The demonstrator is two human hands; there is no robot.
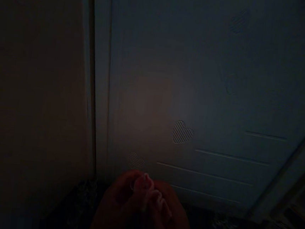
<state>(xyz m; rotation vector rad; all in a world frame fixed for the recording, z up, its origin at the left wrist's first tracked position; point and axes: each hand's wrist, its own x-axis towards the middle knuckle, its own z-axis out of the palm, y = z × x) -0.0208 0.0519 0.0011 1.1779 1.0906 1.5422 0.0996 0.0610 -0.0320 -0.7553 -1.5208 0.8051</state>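
Left hand (117, 197) and right hand (177, 207), near, both clamped on pinkish item (146, 183), seemingly cloth, far heart-patterned panel (153, 100) beyond.

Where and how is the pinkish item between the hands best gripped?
Probably pinch the pinkish item by its ruffled upper edge, coming from above: the left hand and right hand enclose its sides, leaving that edge exposed. The rest is too dark.

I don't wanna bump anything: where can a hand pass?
Probably at the heart-patterned panel, between its left frame and the clearest striped heart. Below is crowded: left hand and right hand around a pale, crumpled thing. Bottom corners: too dark.
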